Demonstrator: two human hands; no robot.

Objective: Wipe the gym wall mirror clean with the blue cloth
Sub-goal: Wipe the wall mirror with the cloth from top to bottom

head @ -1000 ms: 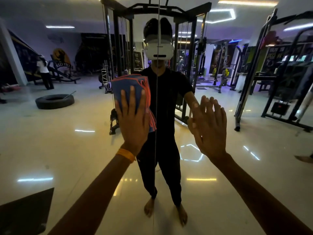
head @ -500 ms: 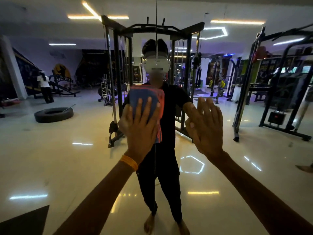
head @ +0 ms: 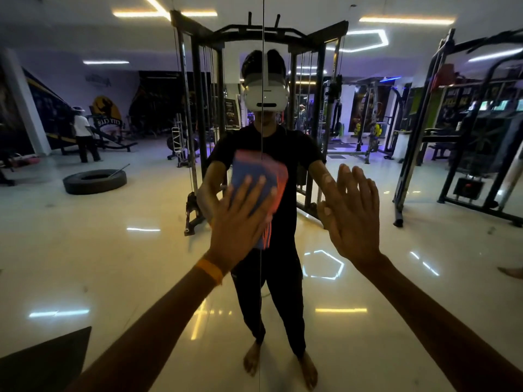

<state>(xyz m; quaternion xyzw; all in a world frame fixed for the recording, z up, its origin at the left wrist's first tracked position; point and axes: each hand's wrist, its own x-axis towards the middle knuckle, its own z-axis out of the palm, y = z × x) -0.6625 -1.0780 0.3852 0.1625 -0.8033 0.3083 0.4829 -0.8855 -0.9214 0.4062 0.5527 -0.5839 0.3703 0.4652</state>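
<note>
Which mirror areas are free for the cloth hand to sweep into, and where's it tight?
Free: wide glass left of the left hand, glass above the blue cloth along the vertical seam, and glass right of the right hand. Tight: the narrow gap between cloth and right hand, spread open against the mirror.

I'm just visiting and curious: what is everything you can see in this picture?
Wall mirror: one, fills the view, thin vertical seam down its middle.
Blue cloth: one, blue with orange-red edging, on the glass at centre, across the seam.
Tyre: one, black, reflected on the floor at left.
Cable machine: one, black, reflected behind the wearer.
Bystander: one, white top, reflected far left.
Headset: one, white, on the reflected wearer's head.
Wristband: one, orange, on the left wrist.
Left hand: one, fingers straight, pressing the cloth to the mirror.
Right hand: one, open, fingers spread, at the glass right of the cloth.
</note>
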